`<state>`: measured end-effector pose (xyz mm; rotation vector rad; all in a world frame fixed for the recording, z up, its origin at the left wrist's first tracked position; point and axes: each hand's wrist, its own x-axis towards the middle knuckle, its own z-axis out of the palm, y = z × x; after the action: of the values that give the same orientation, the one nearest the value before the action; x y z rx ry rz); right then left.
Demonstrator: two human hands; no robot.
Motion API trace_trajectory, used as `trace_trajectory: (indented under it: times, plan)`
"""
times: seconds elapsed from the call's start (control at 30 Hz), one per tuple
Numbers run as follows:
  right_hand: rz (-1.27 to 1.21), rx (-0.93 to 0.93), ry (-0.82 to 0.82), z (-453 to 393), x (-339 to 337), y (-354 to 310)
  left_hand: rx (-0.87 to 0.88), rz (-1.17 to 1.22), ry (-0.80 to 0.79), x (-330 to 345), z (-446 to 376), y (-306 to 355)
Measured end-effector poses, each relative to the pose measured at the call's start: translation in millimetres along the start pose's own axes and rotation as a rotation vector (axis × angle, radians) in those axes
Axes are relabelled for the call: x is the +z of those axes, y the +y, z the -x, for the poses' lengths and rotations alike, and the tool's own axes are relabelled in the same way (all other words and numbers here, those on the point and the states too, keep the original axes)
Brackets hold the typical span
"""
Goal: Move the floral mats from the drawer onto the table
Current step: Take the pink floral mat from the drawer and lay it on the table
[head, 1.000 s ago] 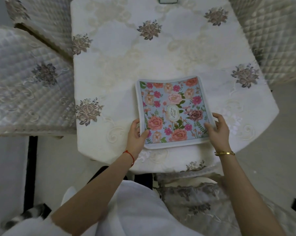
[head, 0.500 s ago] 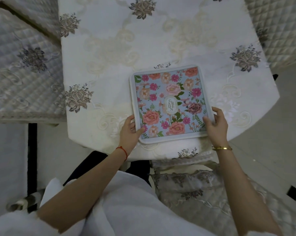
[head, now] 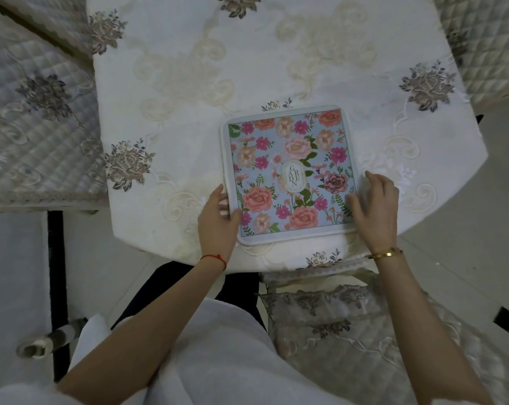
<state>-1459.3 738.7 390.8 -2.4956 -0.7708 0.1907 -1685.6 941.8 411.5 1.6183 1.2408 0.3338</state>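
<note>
One square floral mat (head: 291, 173), pale blue with pink and orange flowers and a white border, lies flat on the table's white embroidered cloth (head: 165, 83) near the front edge. My left hand (head: 218, 220) pinches the mat's lower left edge, thumb on top and fingers curled at the border. My right hand (head: 376, 206) rests across the lower right edge, its thumb on the mat and its fingers loosely spread onto the cloth beside it. No drawer is in view.
Quilted chair covers stand at the left (head: 34, 127), at the far right (head: 487, 48) and right below the table's front edge (head: 335, 317). A black strip (head: 57, 287) runs down the pale floor on the left.
The mat, curved and held up a second ago, now lies flat and closer to the front edge. My right fingers have loosened from its edge. The view has tilted further down.
</note>
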Motion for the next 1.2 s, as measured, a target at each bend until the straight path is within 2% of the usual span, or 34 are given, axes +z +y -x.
trace_trajectory:
  times: [0.13, 0.27, 0.5, 0.73, 1.0, 1.1, 1.2]
  plan:
    - [0.079, -0.184, -0.046, -35.3, 6.4, -15.0, 0.247, -0.22, -0.022, 4.4, -21.5, 12.4]
    - [0.15, -0.375, -0.223, -89.8, 31.7, -53.3, 0.457, -0.447, -0.055, 21.1, -68.3, 25.3]
    - [0.266, -0.59, -0.427, -146.5, 83.7, -104.9, 0.527, -0.797, -0.17, 52.3, -132.4, 41.6]
    - [0.256, -0.59, -0.443, -153.8, 83.2, -83.7, 0.49, -0.862, -0.107, 52.8, -143.0, 32.1]
    - [0.264, -0.363, -0.366, -155.6, 39.6, -24.3, 0.408, -0.866, -0.077, 48.6, -141.5, 32.0]
    - [0.266, -0.327, -0.338, -155.0, 35.7, -31.3, 0.398, -0.871, -0.096, 50.2, -138.6, 35.1]
    - [0.223, -0.413, -0.336, -145.3, 43.4, -57.7, 0.487, -0.852, -0.186, 61.7, -126.6, 40.9]
